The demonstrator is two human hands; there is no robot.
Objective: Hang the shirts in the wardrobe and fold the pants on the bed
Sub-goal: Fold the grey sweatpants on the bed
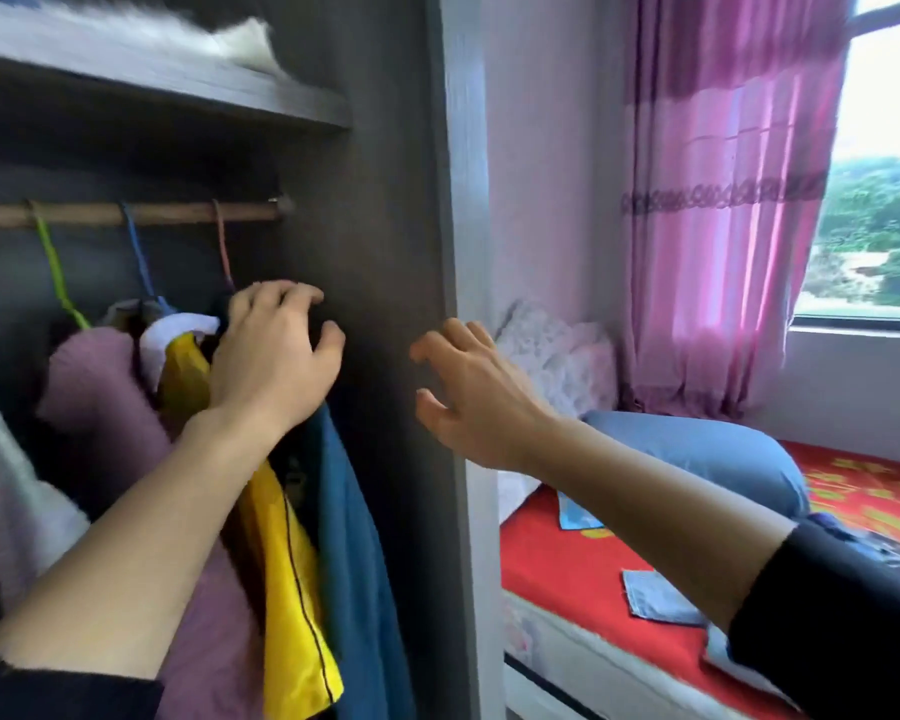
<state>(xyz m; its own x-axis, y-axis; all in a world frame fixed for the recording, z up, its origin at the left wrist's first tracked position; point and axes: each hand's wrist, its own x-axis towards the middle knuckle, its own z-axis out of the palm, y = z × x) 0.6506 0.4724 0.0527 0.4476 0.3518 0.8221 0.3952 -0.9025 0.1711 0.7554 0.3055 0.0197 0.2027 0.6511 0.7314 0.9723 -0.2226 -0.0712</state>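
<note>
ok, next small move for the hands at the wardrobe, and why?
Probably draw the left hand off the teal shirt: the shirt already hangs from the pink hanger, which is hooked over the rail. The right hand is open and holds nothing, so it looks free to reach for the blue denim on the bed.

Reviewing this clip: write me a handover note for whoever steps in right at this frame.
Left hand: on the top of the teal shirt, beside its pink hanger; whether it grips is unclear.
Right hand: open and empty, in front of the wardrobe side panel.
Done: the teal shirt, yellow shirt and mauve garment hang from the rod.
Left: light blue fabric, probably pants, lies unfolded on the bed; fold it there.
</note>
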